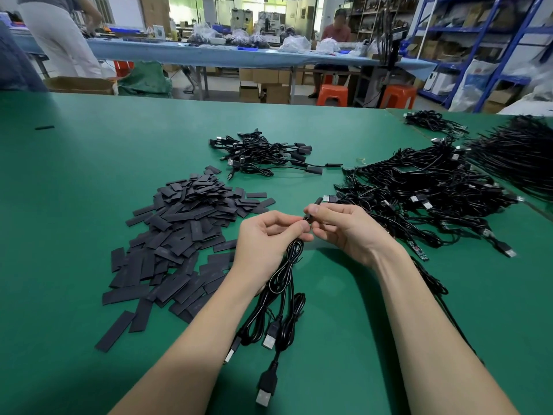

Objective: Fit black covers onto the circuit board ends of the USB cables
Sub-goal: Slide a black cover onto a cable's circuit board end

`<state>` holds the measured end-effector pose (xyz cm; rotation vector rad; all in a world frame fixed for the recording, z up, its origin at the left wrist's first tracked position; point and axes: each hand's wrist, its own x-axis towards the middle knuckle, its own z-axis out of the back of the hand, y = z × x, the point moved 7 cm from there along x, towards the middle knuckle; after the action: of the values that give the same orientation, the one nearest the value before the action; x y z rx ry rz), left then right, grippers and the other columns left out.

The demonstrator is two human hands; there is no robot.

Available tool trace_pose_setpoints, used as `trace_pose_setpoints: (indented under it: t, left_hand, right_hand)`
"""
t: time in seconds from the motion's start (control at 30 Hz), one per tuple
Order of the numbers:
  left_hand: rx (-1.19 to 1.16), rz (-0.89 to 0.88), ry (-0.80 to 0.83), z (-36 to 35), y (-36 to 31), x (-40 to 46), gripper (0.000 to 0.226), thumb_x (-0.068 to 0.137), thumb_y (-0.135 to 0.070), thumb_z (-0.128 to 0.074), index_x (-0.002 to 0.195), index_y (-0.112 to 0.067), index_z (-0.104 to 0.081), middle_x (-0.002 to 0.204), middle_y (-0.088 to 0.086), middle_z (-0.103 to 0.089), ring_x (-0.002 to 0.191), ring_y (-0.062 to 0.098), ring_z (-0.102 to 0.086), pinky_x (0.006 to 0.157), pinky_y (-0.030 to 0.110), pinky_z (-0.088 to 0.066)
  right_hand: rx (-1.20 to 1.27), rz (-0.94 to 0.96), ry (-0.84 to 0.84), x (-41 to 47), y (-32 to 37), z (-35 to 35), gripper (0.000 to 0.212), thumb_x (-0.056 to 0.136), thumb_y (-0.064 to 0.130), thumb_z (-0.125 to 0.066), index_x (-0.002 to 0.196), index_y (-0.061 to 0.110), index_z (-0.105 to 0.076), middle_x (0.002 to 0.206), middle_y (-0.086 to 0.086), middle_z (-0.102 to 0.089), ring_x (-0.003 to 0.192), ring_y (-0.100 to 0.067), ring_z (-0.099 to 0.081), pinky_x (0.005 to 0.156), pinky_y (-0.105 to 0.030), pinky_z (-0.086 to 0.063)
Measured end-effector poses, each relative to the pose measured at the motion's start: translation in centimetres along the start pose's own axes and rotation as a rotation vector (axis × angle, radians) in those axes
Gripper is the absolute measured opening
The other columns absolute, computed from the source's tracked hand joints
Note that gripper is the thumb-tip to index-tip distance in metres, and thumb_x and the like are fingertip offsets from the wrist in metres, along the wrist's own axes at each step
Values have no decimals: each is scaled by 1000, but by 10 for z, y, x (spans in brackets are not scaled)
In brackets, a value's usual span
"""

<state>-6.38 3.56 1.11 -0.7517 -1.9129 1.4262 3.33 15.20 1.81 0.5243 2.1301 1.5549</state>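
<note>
My left hand grips a bunch of black USB cables whose plugs hang down toward me over the green table. My right hand pinches a small black cover at the top of the bunch, right against my left fingertips. The circuit board end itself is hidden between the fingers. A heap of flat black covers lies to the left of my hands. A big tangle of uncovered cables lies to the right. A smaller pile of covered cables sits further back.
More cable bundles lie at the far right on an adjoining table. One circuit board end lies near my right wrist. Beyond the table's far edge are a blue workbench, orange stools and two people.
</note>
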Motion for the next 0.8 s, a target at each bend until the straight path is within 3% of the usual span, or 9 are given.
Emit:
trace_pose_setpoints:
  t: [0.3,0.43,0.5,0.6,0.8]
  left_hand:
    - [10,0,15,0,0,-1,18,86,3,-73,94,14,-62,77,17,-76,70,21,-76,73,22,-58]
    - [23,6,18,0,0,0,15,88,-2,-74,94,6,-63,79,15,-77,75,23,-77,77,26,-59]
    - [-4,8,1,2,0,1,12,89,-4,-74,94,1,-64,81,15,-78,78,25,-77,78,28,-59]
    - [-63,31,-28,4,4,3,12,89,-6,-74,93,-4,-64,85,15,-78,81,26,-77,85,37,-60]
    - [-70,37,-71,8,6,5,11,88,-7,-75,90,-6,-64,82,14,-78,79,23,-77,89,42,-58]
  right_hand:
    - [-14,-35,47,0,-4,-2,17,69,22,-84,81,10,-81,77,-5,-73,63,-6,-67,63,-13,-56]
    - [-82,16,16,-1,-1,-4,19,72,27,-84,84,13,-80,74,-3,-72,65,-11,-66,63,-16,-56]
    - [-115,110,-49,0,4,-5,29,72,29,-85,97,16,-78,81,-8,-72,68,-16,-65,64,-21,-56]
    - [-128,264,-110,0,14,-9,35,82,15,-81,116,20,-72,84,-6,-73,72,-15,-68,67,-23,-57]
    - [-101,327,-152,1,18,-16,31,85,3,-78,114,11,-74,86,-5,-78,74,-12,-73,66,-21,-58]
